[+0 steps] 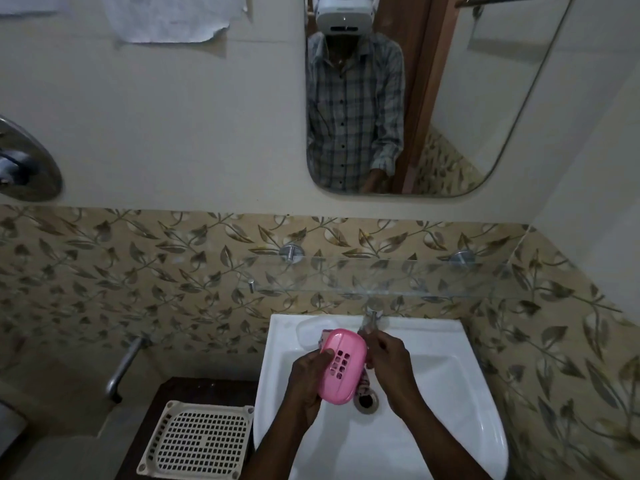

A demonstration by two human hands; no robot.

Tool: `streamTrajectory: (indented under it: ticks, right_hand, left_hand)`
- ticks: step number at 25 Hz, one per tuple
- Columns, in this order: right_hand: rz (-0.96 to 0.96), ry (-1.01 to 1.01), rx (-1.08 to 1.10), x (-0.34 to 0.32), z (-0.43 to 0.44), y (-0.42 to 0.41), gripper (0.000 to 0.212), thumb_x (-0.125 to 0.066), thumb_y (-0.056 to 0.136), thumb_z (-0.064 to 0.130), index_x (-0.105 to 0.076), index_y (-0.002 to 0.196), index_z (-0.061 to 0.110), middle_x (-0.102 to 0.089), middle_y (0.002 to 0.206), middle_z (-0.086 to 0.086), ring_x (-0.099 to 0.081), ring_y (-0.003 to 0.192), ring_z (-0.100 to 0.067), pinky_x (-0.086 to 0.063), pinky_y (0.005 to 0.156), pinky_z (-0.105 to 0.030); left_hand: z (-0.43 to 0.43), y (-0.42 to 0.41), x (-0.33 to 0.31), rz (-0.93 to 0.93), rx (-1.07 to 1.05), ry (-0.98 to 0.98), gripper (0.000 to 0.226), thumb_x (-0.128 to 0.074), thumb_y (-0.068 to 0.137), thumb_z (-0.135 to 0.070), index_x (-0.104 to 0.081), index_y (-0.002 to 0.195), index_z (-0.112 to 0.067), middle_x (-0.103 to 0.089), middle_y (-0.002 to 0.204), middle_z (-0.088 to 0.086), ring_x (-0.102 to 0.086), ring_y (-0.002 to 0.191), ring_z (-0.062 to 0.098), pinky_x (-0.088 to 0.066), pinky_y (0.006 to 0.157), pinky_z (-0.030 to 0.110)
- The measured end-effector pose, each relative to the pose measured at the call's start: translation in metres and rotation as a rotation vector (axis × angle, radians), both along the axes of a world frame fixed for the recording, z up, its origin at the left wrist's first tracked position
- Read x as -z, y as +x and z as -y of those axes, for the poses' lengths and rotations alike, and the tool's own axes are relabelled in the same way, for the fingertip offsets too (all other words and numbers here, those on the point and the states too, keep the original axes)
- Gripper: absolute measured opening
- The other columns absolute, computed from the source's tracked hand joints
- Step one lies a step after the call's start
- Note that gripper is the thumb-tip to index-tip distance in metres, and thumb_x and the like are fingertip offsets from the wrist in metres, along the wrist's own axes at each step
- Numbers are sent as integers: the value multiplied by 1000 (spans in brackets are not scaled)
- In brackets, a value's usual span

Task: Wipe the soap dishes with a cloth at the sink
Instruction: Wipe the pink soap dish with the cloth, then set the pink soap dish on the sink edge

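White sink [460, 393] fills the 6 o'clock area. Left hand [306, 379] grips 1 pink soap dish [342, 369] above the basin, likely catching drips; right hand [389, 356] pinches the cloth [364, 377] at its 3 o'clock edge.

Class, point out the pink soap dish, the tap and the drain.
pink soap dish [343, 367]: head view, slotted face.
tap [371, 318]: head view, metal body.
drain [367, 400]: head view, dark opening.
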State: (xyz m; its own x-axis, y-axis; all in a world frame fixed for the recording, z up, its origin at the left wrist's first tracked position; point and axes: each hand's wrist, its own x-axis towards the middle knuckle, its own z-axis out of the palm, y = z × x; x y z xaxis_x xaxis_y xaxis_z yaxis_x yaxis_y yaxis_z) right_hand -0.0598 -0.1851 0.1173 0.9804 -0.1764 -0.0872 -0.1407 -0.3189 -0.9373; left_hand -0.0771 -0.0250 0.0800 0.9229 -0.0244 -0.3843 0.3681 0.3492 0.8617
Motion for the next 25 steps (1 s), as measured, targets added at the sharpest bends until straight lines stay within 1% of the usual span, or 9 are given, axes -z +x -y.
streamTrajectory:
  ticks: [3,6,9,10,13,16,18,21,25]
  right_hand:
    - [-12,-7,-79,1,4,-2,25,-71,88,19,-71,112,16,-74,94,-7,-72,85,-23,-61,78,-45]
    - [-27,293,108,12,36,7,28,-74,84,5,-71,111,12,-75,83,-17,-74,71,-32,-63,63,-43]
    - [-14,586,471,33,89,22,30,-74,83,-3,-66,112,-2,-70,89,-27,-68,61,-29,-60,51,-31]
    - [-13,625,582,43,106,31,33,-73,83,-5,-62,114,-6,-67,94,-30,-66,62,-29,-60,49,-28]
    - [-72,525,741,77,142,63,36,-75,81,-5,-59,113,-7,-63,109,-35,-67,76,-38,-62,51,-31]
    - [-154,413,727,111,149,91,38,-78,79,-3,-61,113,-8,-63,113,-35,-67,80,-40,-62,63,-40]
    - [-182,354,675,129,145,105,39,-80,78,-1,-63,112,-8,-66,110,-33,-68,77,-38,-60,65,-37]
    - [-218,188,615,147,135,113,41,-84,76,9,-63,108,-7,-70,101,-29,-72,73,-35,-58,50,-25]
    - [-223,-100,572,156,136,111,56,-88,72,22,-60,108,-12,-69,103,-33,-71,88,-39,-45,58,-25]
  left_hand:
    - [3,7,5,0,2,-14,48,-70,85,-39,-70,116,-2,-76,105,22,-69,102,45,-56,90,59]
    - [4,14,14,-50,43,-158,51,-49,100,-43,-67,122,-1,-70,114,32,-66,105,51,-49,93,69]
    - [7,15,29,-45,-58,-138,35,-60,94,-9,-62,127,2,-71,111,31,-70,99,48,-57,86,60]
    - [9,13,33,-46,-91,-145,39,-60,92,2,-59,130,-3,-71,112,30,-70,98,45,-59,82,55]
    - [11,10,45,-146,-175,-238,62,-59,88,11,-45,141,-18,-64,121,33,-66,103,48,-56,85,58]
    - [15,2,52,-230,-125,-284,53,-65,80,0,-55,130,12,-64,119,38,-69,98,48,-61,78,53]
    - [18,-3,55,-238,-107,-310,46,-63,81,-3,-62,124,11,-66,117,38,-71,94,45,-62,74,48]
    - [20,-11,64,-223,-115,-339,39,-56,86,1,-61,124,12,-63,119,40,-67,100,47,-61,79,51]
    - [27,-18,69,-233,-113,-337,39,-55,87,1,-61,124,13,-63,120,40,-66,103,49,-60,80,51]
